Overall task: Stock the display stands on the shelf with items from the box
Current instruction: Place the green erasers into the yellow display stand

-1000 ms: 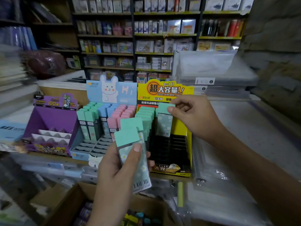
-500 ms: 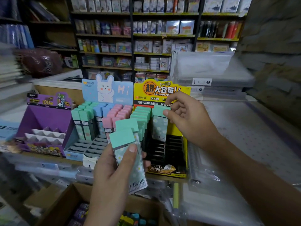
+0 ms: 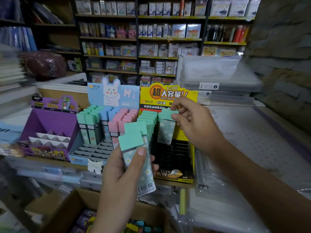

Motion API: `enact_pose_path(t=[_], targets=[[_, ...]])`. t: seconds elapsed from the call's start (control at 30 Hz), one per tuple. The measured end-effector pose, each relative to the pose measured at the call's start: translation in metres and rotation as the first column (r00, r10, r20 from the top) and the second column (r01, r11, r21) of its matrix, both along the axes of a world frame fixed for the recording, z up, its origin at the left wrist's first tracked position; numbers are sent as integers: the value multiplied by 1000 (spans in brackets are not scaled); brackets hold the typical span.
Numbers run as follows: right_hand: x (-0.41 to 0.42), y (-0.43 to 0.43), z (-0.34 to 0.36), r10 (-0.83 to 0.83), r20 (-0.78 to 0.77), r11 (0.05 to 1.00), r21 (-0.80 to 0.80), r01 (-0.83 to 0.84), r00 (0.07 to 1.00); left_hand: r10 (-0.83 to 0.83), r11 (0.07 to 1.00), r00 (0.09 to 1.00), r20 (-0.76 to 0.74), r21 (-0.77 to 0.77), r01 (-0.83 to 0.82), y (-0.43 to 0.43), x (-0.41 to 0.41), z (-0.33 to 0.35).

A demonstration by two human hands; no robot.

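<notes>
Head view is showing the right grip (image 3: 193, 125) pinching a green case (image 3: 165, 130) at the yellow stand (image 3: 168, 95), likely slotting it in. The left grip (image 3: 121, 179) is holding spare cases (image 3: 139, 158); the next one probably needs a free slot.

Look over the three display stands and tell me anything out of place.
A small white scrap hangs over the shelf edge in front of the blue stand, in no slot; I cannot tell what it is. The purple stand looks empty. The cases in the yellow stand sit upright in rows.

"1-10" on yellow stand (image 3: 168, 93), "100" on purple stand (image 3: 50, 121)
</notes>
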State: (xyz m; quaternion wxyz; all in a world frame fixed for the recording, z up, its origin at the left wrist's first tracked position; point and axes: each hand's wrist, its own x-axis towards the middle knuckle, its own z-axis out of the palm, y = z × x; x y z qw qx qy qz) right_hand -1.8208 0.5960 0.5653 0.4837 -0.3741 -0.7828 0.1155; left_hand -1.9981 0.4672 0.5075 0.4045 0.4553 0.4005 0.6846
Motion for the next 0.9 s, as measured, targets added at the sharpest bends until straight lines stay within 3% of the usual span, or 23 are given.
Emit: enact_pose_path(t=[0.67,0.9], targets=[[2,-3,-1,-7,-49,1000,-15,7,999,-8,1000,1000,-10,17,8,1,4,1],[2,-3,0,-65,11,997,30,65,998,-7,1000,1000,-21,13,8,2,2,-1]])
